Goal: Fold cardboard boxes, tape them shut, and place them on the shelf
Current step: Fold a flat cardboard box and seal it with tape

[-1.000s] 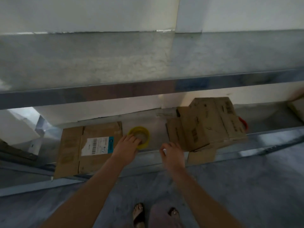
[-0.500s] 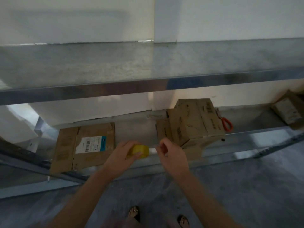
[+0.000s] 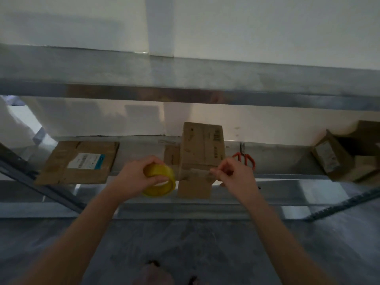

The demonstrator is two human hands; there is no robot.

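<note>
Tape roll [image 3: 159, 180], lifted off the shelf [image 3: 141, 150], sits clamped in left hand [image 3: 133, 177] fingers. Right hand [image 3: 235, 176] fingers pinch its drawn-out end across the folded box [image 3: 202, 149] on the shelf. Taping appears imminent.

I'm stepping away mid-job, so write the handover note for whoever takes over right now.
Left hand grips the yellow roll of tape.
Right hand pinches what looks like its pulled-out end, in front of the folded brown cardboard box on the lower metal shelf.
Done: box folded.
Left: tape it shut, then fold the flat labelled cardboard sheet at its left.
Orange-handled scissors lie right of the box.
</note>
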